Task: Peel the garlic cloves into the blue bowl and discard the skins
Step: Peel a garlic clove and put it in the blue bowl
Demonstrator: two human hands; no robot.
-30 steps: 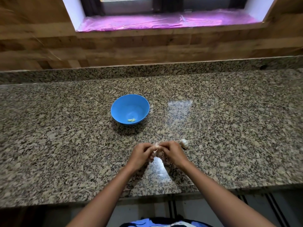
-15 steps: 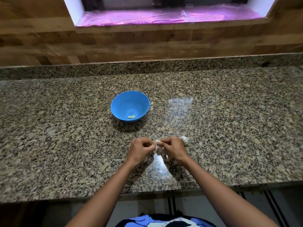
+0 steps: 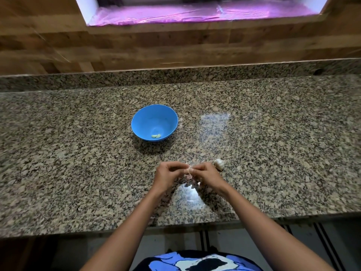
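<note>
Both hands pinch one garlic clove (image 3: pixel 189 171) between them, left hand (image 3: pixel 167 176) and right hand (image 3: pixel 207 175) tugging skin. Just beyond lies the garlic bulb (image 3: pixel 219 164), unfinished; farther off, the blue bowl (image 3: pixel 143 122) holds a couple of peeled cloves (image 3: pixel 156 136).

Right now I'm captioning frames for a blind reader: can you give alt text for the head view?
Two bare hands, left hand and right hand, pinch a garlic clove together over a speckled granite counter. Beyond them a blue bowl holds peeled cloves; a garlic bulb lies beside the right hand.
</note>
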